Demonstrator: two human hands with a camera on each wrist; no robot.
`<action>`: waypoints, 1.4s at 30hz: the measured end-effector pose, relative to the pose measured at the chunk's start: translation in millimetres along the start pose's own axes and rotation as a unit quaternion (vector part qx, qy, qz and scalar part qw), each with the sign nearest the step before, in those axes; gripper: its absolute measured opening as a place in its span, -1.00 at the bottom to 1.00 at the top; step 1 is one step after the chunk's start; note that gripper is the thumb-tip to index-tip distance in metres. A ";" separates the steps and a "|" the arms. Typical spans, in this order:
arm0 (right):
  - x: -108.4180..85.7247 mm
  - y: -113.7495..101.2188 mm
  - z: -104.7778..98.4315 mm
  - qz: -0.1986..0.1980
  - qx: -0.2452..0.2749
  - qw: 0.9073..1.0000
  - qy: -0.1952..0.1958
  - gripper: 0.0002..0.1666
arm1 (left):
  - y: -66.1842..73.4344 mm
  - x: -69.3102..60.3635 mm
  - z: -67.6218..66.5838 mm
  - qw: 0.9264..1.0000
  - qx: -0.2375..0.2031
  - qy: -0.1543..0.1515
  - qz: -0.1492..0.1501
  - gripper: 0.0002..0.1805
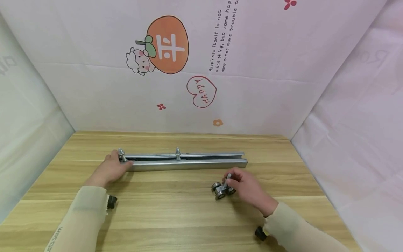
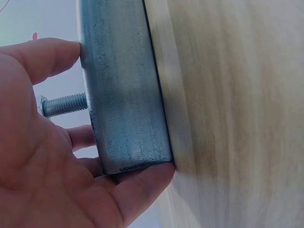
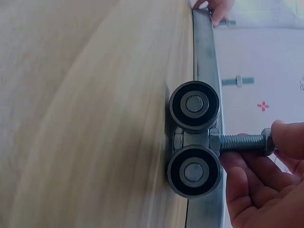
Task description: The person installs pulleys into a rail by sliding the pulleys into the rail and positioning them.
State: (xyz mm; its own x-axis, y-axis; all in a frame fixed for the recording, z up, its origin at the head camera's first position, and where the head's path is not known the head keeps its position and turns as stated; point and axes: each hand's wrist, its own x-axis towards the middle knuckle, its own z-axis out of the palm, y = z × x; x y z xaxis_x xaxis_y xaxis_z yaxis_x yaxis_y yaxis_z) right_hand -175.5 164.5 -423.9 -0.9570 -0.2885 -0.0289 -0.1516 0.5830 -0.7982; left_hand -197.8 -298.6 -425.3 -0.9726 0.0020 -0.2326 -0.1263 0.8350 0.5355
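A silver metal channel rail (image 1: 189, 165) lies across the wooden table, its slot facing up. My left hand (image 1: 108, 169) grips the rail's left end, thumb on the near side. In the left wrist view, fingers curl around the end of the rail (image 2: 126, 95) beside an upright bolt (image 2: 66, 104). Another bolt (image 1: 178, 154) with a nut stands up from the slot near the middle. My right hand (image 1: 250, 187) pinches the threaded bolt of a roller trolley (image 1: 219, 190) in front of the rail's right part. Two of the trolley's wheels (image 3: 194, 104) face the right wrist camera.
The wooden table (image 1: 163, 217) meets a white printed cloth (image 1: 252, 101) behind the rail. More white cloth hangs at the left and right sides. A dark wrist device (image 1: 111, 202) shows by the left sleeve, another (image 1: 260, 233) by the right.
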 end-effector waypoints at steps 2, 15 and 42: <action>1.5 3.5 -4.1 0.005 0.003 1.000 0.010 -0.90 | 0.3 -0.2 0.0 1.000 0.000 0.001 0.001 0.03; 6.9 26.5 -36.0 0.026 -0.023 0.998 0.052 -0.88 | 1.0 -1.1 -0.6 1.000 -0.001 0.001 0.001 0.01; 19.7 67.8 -92.5 0.081 -0.033 0.990 0.107 -0.70 | 2.6 -1.1 -2.0 1.000 0.007 0.007 0.002 0.00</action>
State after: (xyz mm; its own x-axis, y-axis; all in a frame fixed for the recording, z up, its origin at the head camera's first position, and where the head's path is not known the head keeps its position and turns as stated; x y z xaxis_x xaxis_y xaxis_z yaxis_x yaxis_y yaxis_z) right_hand -227.5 268.6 -423.0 -0.9995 -0.0237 -0.0197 -0.0007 0.6582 -0.7528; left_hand -197.4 -297.5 -421.9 -0.9755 -0.0019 -0.2199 -0.1199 0.8428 0.5246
